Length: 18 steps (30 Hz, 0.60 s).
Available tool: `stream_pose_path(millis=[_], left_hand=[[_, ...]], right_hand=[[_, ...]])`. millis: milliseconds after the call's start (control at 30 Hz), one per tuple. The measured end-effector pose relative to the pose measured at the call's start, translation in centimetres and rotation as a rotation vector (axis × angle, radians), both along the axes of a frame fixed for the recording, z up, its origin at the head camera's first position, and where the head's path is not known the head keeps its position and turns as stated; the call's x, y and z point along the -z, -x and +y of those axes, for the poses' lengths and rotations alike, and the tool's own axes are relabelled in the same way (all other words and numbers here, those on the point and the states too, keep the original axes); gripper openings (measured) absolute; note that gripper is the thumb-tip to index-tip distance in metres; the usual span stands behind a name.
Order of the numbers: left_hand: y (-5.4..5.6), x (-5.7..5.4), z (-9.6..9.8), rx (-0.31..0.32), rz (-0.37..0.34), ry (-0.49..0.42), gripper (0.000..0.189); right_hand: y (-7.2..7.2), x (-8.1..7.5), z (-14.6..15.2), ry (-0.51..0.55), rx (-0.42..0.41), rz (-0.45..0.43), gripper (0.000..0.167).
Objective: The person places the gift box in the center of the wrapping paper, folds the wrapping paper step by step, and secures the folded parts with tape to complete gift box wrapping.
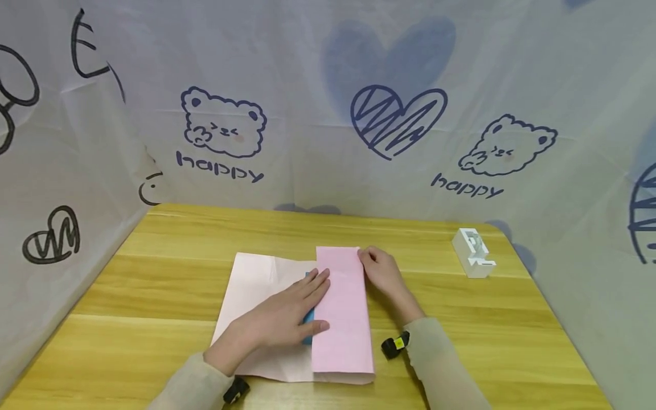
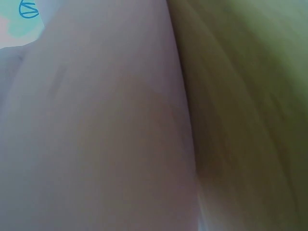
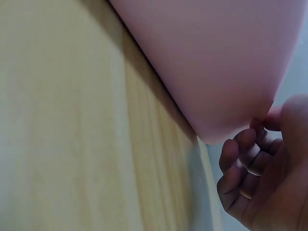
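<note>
I have the pink paper [image 1: 287, 319] spread on the wooden table [image 1: 154, 285], its right flap [image 1: 342, 307] folded over a blue object [image 1: 308, 319] that barely shows under my left hand [image 1: 284, 319], whose straight fingers press flat along the flap's edge. My right hand [image 1: 381, 273] rests at the flap's far right corner with fingers loosely curled; I cannot tell if they pinch it. I judge it best to keep the left palm firm so the flap stays square.
</note>
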<state>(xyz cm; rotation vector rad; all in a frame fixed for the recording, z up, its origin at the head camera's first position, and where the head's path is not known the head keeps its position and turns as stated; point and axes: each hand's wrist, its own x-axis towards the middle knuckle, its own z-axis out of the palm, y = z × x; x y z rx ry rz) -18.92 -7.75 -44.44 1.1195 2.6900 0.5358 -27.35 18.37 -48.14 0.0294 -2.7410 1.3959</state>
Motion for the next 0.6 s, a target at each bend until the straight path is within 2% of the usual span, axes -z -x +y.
stream_pose_path(millis=[367,600], left_hand=[[0.1,0.3,0.04,0.007,-0.034,-0.034,0.083],[0.07,0.08,-0.08,0.005,-0.021,-0.032,0.083]], right_hand=[[0.71,0.16,-0.17,-0.012,-0.002,0.027,0.029],[0.93,0.24,-0.26,0.004,0.039,0.043,0.028]])
